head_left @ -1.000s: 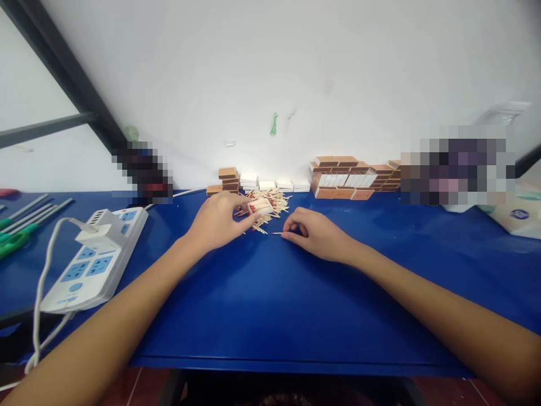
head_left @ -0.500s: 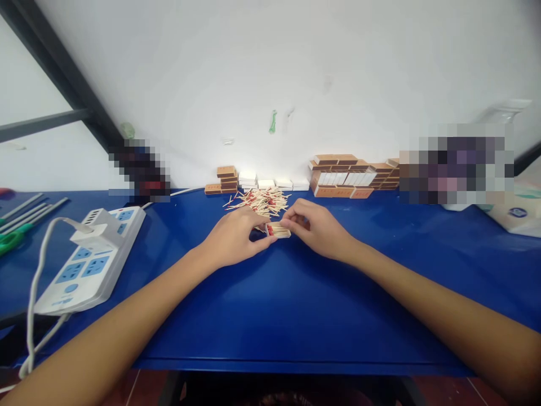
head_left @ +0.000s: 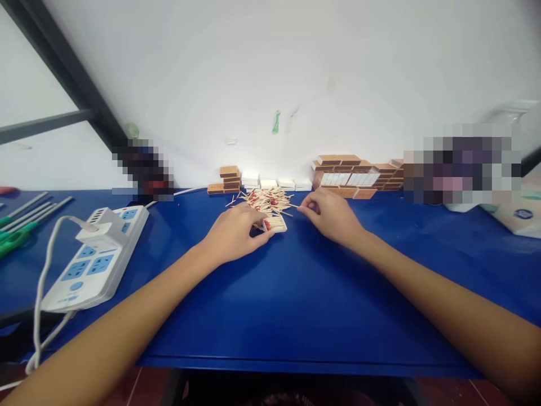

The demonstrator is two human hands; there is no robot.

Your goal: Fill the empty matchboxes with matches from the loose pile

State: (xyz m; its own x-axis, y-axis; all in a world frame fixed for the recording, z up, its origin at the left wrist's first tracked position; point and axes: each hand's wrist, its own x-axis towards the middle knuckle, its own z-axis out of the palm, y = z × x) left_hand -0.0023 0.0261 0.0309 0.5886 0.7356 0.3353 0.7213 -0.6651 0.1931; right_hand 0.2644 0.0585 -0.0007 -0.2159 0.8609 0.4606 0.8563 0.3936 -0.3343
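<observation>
My left hand [head_left: 240, 232] is closed on the left end of a small white matchbox tray [head_left: 284, 228], thumb in front and fingers behind. Inside the tray lie several matches [head_left: 276, 222], their red heads toward my left hand. Just behind is a loose heap of matches [head_left: 266, 198] with red heads. My right hand [head_left: 327, 213] is at the right edge of the heap, with thumb and forefinger pinched on the end of a match [head_left: 295, 206] that points left into the pile.
Behind the heap, white trays [head_left: 269, 184] line the wall. Brown matchboxes [head_left: 229, 179] are stacked to their left, and a larger matchbox stack [head_left: 350, 169] stands right. On the left are a white power strip [head_left: 95, 262] with a cable and green-handled tools [head_left: 21, 234]. A tissue pack [head_left: 515, 214] lies far right.
My right hand has moved from the tray's right end, back and to the right, and now pinches a match at the heap. My left hand stays on the tray.
</observation>
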